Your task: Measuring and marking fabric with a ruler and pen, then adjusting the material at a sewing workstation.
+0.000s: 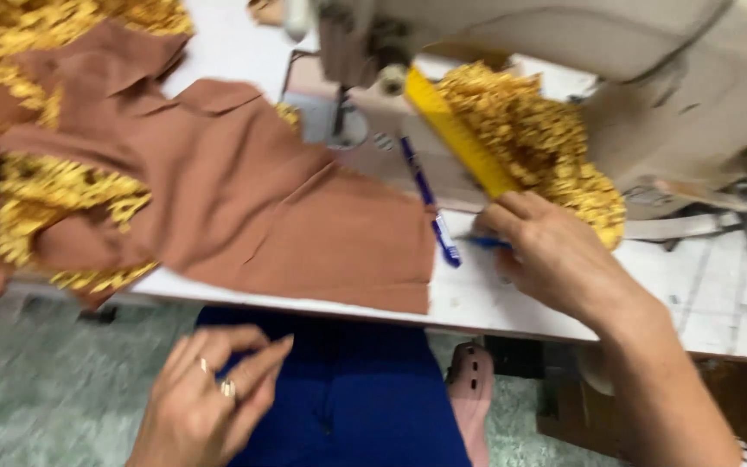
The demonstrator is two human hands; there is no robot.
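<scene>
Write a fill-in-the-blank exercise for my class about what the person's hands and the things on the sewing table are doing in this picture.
1. The right hand holds a ruler whose colour is ____.
2. The left hand hangs below the table's edge, over the person's ____ trousers.
3. The blue pen lies on the table between the ruler and the ____ fabric.
4. Fingers of the left hand wear ____.

Missing words: yellow; blue; brown; rings

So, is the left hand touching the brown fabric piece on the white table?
Apart. The head view shows the left hand below the table edge, over the lap, clear of the brown fabric piece.
</scene>
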